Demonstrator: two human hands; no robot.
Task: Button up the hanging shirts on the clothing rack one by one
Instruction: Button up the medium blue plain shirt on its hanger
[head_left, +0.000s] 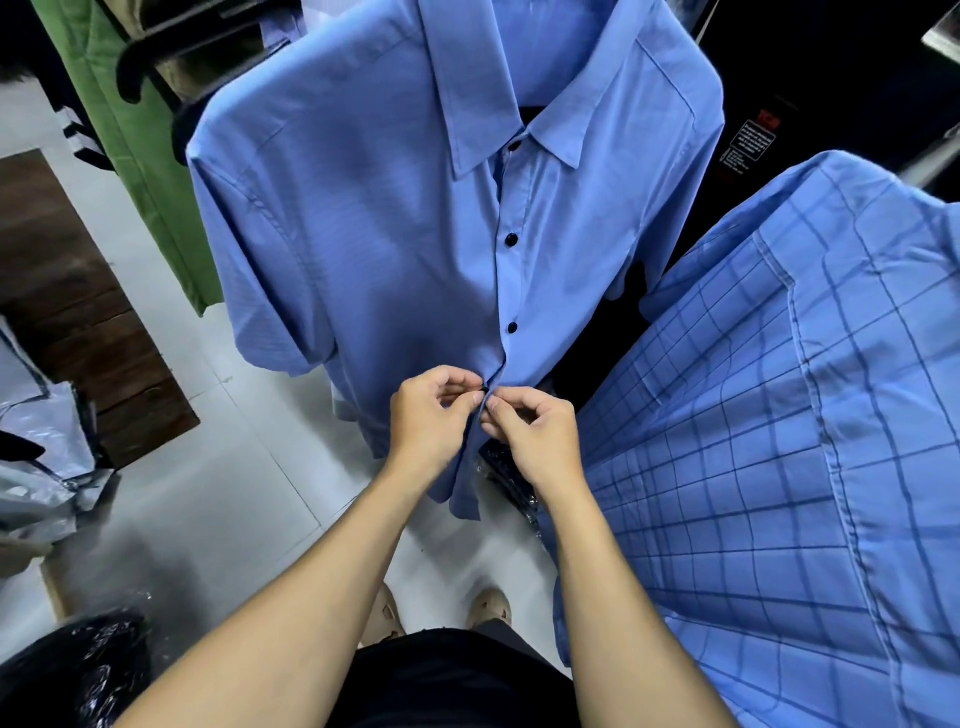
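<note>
The plain blue shirt (374, 218) fills the middle of the room from where I stand, hung on a dark hanger, collar up top and hem down near the person's wrists. Its front edges meet along a straight placket; three black buttons (511, 239) above the hands are done up, while below the hands the two front edges fall apart and hang loose.

Just to its right, nearly touching its short sleeve, hangs a checked blue shirt (779, 415), its seamed edge running down diagonally and crowding that side. On the left a green garment (140, 145) hangs well apart from the blue one, with pale floor tiles (208, 467) open between them and a dark wooden panel (78, 312) beyond. Crumpled plastic bags (41, 457) lie along the left edge of the floor.

Both bare forearms reach up from below. The left hand (428, 415) pinches the left placket edge with curled fingers; the right hand (535, 434) pinches the opposite edge. Fingertips almost touch around a small black button (485, 389) between them.
</note>
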